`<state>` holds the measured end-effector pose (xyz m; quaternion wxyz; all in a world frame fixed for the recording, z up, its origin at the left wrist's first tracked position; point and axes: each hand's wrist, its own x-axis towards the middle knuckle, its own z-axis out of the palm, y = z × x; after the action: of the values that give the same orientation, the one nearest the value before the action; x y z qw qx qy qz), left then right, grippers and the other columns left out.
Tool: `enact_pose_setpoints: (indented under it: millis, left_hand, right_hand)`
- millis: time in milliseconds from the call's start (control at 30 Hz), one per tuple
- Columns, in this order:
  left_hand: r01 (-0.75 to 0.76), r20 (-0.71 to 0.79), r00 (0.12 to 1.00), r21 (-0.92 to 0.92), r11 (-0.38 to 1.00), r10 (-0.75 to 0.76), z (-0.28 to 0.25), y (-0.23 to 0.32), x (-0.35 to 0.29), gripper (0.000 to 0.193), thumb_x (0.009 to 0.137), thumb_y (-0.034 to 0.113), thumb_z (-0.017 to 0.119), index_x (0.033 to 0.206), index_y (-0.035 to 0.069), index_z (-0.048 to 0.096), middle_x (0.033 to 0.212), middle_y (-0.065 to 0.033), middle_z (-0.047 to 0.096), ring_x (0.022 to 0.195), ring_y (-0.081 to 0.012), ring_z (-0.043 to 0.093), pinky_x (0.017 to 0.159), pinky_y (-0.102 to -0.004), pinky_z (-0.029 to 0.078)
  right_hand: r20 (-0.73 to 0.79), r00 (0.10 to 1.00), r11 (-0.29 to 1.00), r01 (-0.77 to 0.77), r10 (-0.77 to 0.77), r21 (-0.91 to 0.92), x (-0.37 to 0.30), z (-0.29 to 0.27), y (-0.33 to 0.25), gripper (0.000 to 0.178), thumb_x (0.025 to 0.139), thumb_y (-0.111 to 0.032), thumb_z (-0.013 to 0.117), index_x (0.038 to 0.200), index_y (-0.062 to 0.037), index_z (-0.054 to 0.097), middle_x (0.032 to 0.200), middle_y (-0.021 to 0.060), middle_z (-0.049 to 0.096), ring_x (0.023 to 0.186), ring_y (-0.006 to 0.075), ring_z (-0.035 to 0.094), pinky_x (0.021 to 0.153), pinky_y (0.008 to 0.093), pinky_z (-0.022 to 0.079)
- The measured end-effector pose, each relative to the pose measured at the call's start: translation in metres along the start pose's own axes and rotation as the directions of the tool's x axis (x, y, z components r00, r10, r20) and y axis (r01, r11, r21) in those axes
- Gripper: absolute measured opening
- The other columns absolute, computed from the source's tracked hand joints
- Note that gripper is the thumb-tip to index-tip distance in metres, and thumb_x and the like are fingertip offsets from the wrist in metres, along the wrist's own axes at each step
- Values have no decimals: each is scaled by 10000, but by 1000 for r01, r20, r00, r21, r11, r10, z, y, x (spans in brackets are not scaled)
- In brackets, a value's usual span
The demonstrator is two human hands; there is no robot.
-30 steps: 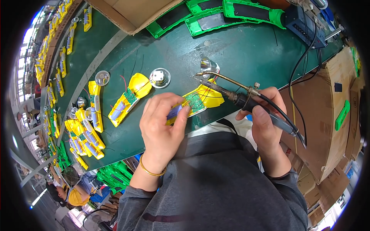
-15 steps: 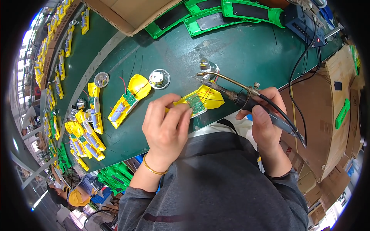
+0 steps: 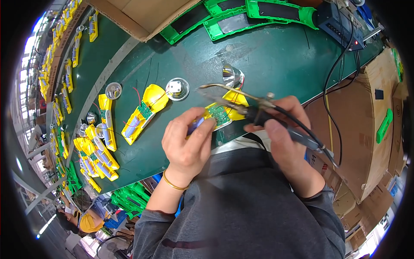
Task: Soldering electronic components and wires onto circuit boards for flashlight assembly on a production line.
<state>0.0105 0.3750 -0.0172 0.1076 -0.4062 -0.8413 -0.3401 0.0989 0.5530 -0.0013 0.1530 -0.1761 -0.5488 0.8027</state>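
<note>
My left hand (image 3: 186, 140) pinches a yellow plastic housing (image 3: 239, 113) near the table's front edge. A green circuit board (image 3: 218, 115) lies in the housing, and a blue cylindrical battery (image 3: 195, 125) shows between my fingers. In my right hand (image 3: 288, 134) is a soldering iron (image 3: 297, 135) with a thin metal solder-feed tube (image 3: 246, 95) along it. The iron's front part is blurred and passes over the board; I cannot tell whether it touches. Just beyond the housing lies a shiny reflector cup (image 3: 232, 76) with thin wires running toward it.
Left of my hand lie another wired yellow housing (image 3: 137, 121) and a round lamp head (image 3: 177, 89). Several more yellow housings (image 3: 103, 157) cluster farther left. Green shells (image 3: 276, 13) and a cardboard box (image 3: 140, 17) line the far side. A blue soldering station (image 3: 334, 26) stands back right.
My right hand has moved left with the soldering iron, bringing its front over the circuit board. My left fingers have shifted slightly, and the blue battery now shows between them.
</note>
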Motion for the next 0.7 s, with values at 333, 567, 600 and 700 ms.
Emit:
enact_pose_setpoints:
  millis: [333,567,600,700]
  left_hand:
    - [353,113,934,-137,926,-339,-7,13,11,94,711,-18,681,797,-9,647,1009,-131,585,867,-231,594,758,-307,489]
    - [388,130,917,-81,918,-376,-8,17,17,99,694,-19,689,787,-17,655,971,-104,576,836,-202,587,750,-288,484]
    - [388,130,918,-82,918,-376,-8,18,18,99,694,-19,689,787,-17,655,971,-104,576,836,-202,587,750,-288,484]
    - [392,130,915,-55,918,-383,-8,21,20,97,691,-22,690,782,-17,656,948,-98,574,814,-195,582,742,-283,481]
  right_hand:
    - [-35,997,997,-64,65,41,4,5,5,172,820,-15,628,934,-2,500,862,58,610,812,99,605,711,226,479]
    - [-35,998,985,-53,48,-164,-6,-20,-15,203,769,-17,653,900,-4,498,782,68,609,724,122,636,652,238,493]
    - [-35,998,985,-53,48,-164,-6,-25,-15,203,769,-17,653,900,-4,498,782,68,609,724,122,636,652,238,493]
    - [7,1000,897,21,-20,-442,-7,-37,-16,215,733,-55,700,854,-20,526,733,41,595,631,80,579,600,211,450]
